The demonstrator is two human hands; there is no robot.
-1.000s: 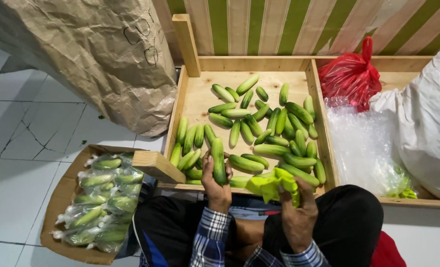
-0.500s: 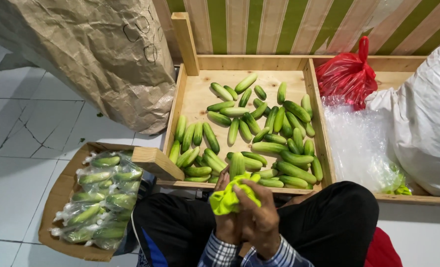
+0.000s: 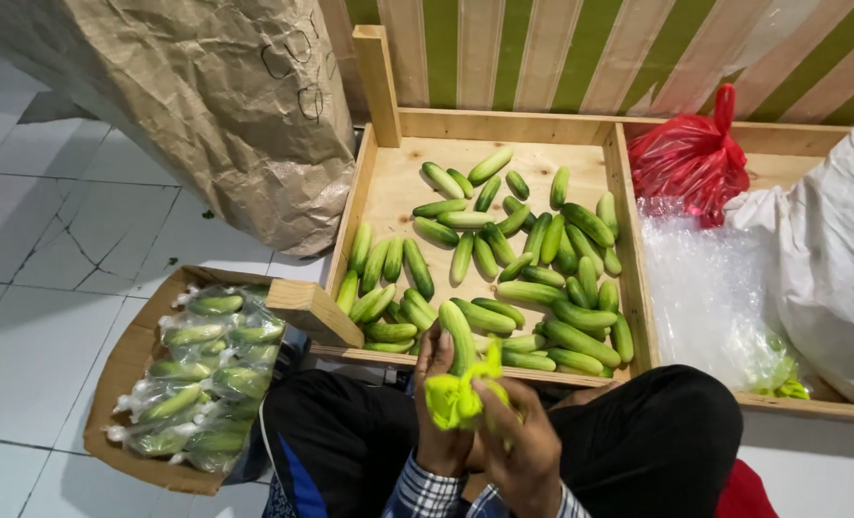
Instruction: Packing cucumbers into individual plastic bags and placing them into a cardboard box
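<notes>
Head view. The left hand (image 3: 441, 384) is closed around the lower end of a single cucumber (image 3: 459, 334), which stands up from the grip with its long axis pointing away from the body, toward the wooden crate (image 3: 381, 187); the free tip sits over the crate's near rim. The right hand (image 3: 518, 443) lies just to the right of the left, nearer the body, its fingers pinched on a crumpled yellow-green cloth (image 3: 456, 395) pressed against the cucumber's held end. The cucumber is green, smooth, and paler toward its tip. Inside the crate, loose cucumbers (image 3: 542, 245) lie scattered at many angles. Left of the crate's near corner, a cardboard box (image 3: 120, 374) holds bagged cucumbers (image 3: 201, 379). Right of the crate lie clear plastic bags (image 3: 700, 278) and a red bag (image 3: 688, 153).
</notes>
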